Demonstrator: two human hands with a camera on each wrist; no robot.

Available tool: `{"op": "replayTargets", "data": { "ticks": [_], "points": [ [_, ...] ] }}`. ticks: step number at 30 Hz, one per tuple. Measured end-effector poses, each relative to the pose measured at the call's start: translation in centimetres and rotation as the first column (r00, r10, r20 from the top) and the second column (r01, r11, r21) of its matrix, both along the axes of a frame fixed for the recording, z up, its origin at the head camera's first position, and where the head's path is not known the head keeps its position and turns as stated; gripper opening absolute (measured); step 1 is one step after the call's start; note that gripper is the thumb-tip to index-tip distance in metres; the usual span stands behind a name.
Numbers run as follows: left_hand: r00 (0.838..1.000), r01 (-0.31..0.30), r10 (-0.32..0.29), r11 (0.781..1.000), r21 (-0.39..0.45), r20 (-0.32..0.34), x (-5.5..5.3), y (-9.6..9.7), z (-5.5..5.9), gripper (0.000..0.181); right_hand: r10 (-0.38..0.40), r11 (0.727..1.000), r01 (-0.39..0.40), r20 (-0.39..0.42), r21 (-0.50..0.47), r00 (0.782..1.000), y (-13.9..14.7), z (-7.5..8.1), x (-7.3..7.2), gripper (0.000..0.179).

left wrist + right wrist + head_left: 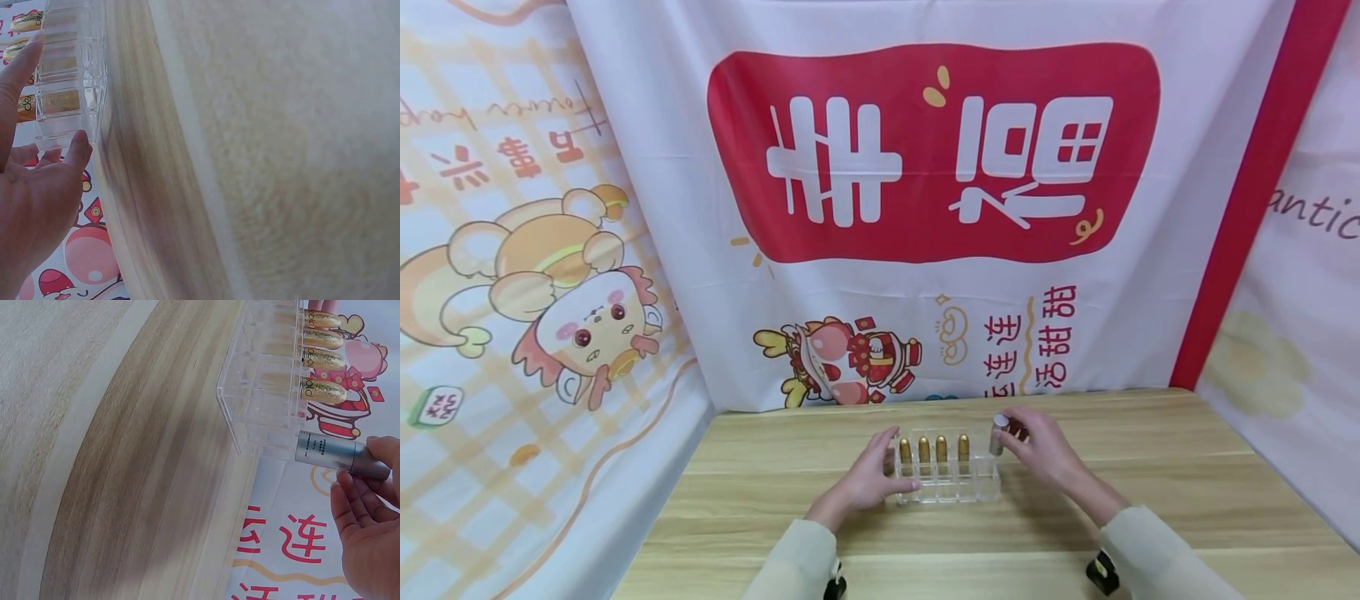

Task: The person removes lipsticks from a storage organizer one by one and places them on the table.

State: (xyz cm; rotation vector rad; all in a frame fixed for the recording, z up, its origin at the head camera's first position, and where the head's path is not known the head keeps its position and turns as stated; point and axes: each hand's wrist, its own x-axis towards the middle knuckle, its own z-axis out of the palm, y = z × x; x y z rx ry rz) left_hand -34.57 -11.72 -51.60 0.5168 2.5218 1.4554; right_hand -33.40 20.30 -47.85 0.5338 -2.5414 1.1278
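A clear acrylic lipstick holder [958, 493] stands on the wooden table. In its back row are several gold, bullet-shaped lipstick tubes [942, 450], upright side by side. My left hand [867, 475] grips the holder's left end, thumb at the front and fingers toward the back. Over the holder's right end, my right hand [1041, 443] pinches a silver lipstick tube [325, 445] by its upper part. The right wrist view shows small dark print on the tube, whose lower end is right at the top of the end compartment.
The wooden table [760, 508] runs back to a white cloth backdrop [677, 200] with a red panel and cartoon prints. Another printed cloth [482, 467] hangs on the left. The holder's front row [947, 473] has unfilled compartments.
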Motion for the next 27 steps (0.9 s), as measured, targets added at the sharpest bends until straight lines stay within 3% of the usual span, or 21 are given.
{"op": "replayTargets", "data": {
  "ticks": [16, 27],
  "points": [
    [1.0, 0.003, -0.003, 1.0, 0.016, -0.007, -0.3, -0.1, -0.2, 0.107, -0.026, 1.0, 0.026, 0.031, -0.007, 0.999, 0.9, -0.3, -0.2, 0.013],
    [1.0, -0.006, 0.006, 1.0, -0.006, 0.019, -0.7, -0.3, -0.4, 0.107, -0.033, 0.999, 0.033, -0.025, 0.03, 0.999, 1.4, -1.1, -0.7, 0.01]
  ]
}}
